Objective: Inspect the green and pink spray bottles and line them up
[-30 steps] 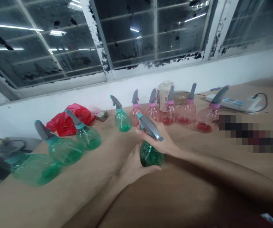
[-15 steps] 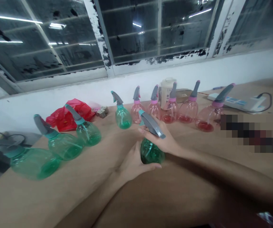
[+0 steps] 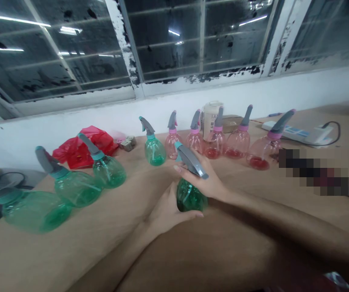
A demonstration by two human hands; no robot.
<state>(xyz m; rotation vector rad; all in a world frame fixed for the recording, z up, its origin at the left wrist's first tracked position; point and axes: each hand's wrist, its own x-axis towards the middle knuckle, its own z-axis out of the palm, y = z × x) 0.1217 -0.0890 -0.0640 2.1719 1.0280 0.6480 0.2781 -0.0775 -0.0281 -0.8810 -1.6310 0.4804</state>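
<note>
A green spray bottle [image 3: 191,196] with a grey trigger head stands on the table in front of me. My left hand [image 3: 170,209] wraps round the left and near side of its body, thumb across the front. Around the neck, just under the grey head, my right hand [image 3: 206,178] is closed; some of its fingers are hidden behind the head. Just beyond them is another green spray bottle [image 3: 155,152]. To the left stand several more, among them a green spray bottle [image 3: 109,172] and a larger-looking green spray bottle [image 3: 78,188].
Several pink spray bottles [image 3: 236,144] line the back. Behind them stands a pale cup [image 3: 212,111]. A red plastic bag [image 3: 84,142] lies back left, beside small grey blocks [image 3: 127,143]. On the right are a white power strip [image 3: 311,134] with a cable and a blurred-out patch.
The view has shifted slightly, so everything sits a little further left. Both hands keep the same hold on the green spray bottle.
</note>
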